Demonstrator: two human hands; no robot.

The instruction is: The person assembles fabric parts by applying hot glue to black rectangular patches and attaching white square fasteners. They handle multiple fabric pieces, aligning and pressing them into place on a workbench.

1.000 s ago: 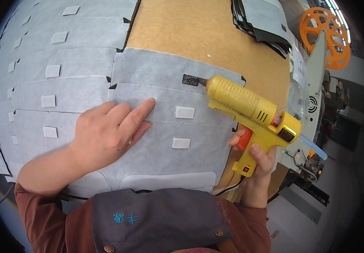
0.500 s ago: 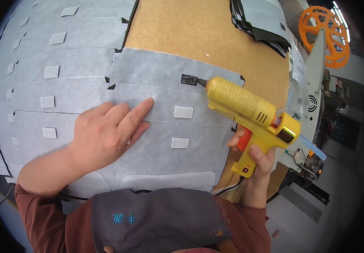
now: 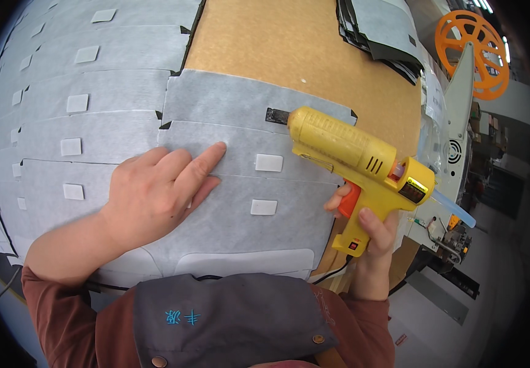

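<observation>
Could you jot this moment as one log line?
left hand: on grey fabric-like sheets; right hand: gripping yellow plastic glue gun; at gun's front: black rectangular patch

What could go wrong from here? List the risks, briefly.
1. The yellow glue gun points at the black patch; if the right hand wavers, glue might smear onto the gray sheet around it.
2. The left hand lies on the neighbouring sheets; shifting it could drag them out of line.
3. The black cord hangs from the handle near the apron and might snag.
</observation>
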